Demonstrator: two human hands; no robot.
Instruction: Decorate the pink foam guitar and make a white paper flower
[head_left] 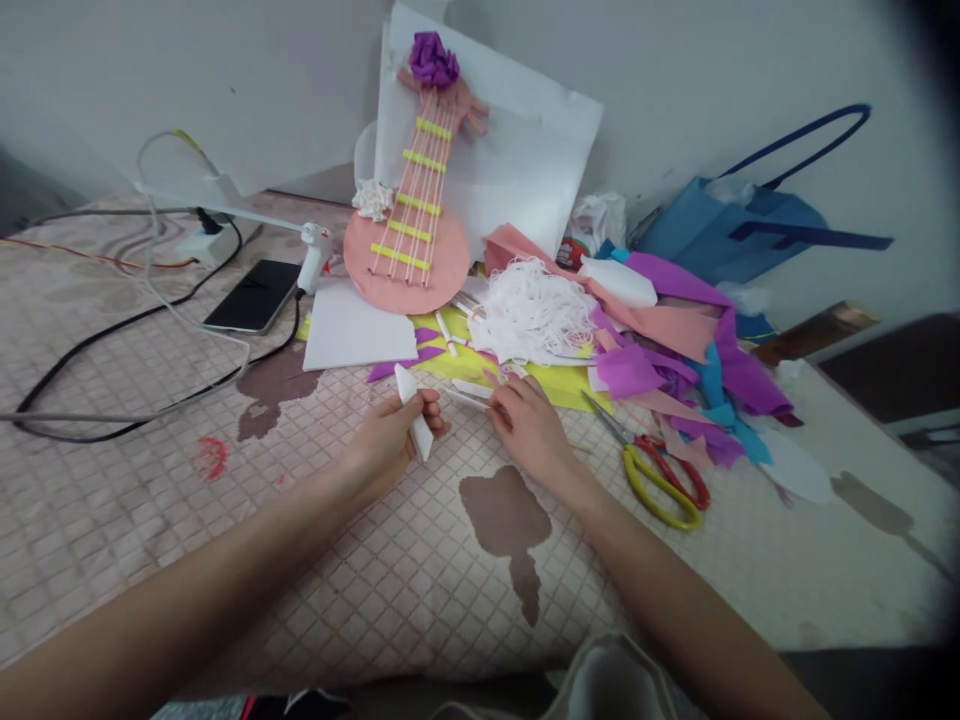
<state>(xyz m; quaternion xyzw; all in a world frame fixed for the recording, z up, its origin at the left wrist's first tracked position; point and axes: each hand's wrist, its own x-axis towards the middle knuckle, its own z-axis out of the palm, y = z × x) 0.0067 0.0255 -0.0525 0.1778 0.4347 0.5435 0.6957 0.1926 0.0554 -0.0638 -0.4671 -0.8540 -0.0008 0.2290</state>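
Observation:
A folded strip of white paper is pinched between the thumb and fingers of my left hand, standing up past the thumb. My right hand has its fingers bent down at the edge of a yellow sheet. Its fingertips meet the right end of some thin white strips; what they grip is hidden. Behind the hands stands a pink paper guitar with white strings, yellow bars and a purple paper flower. A heap of white string lies just beyond my right hand.
Scissors with red and yellow handles lie right of my right hand, near purple and pink paper scraps. To the left are a glue gun, a phone and loose cables. A blue bag stands at back right.

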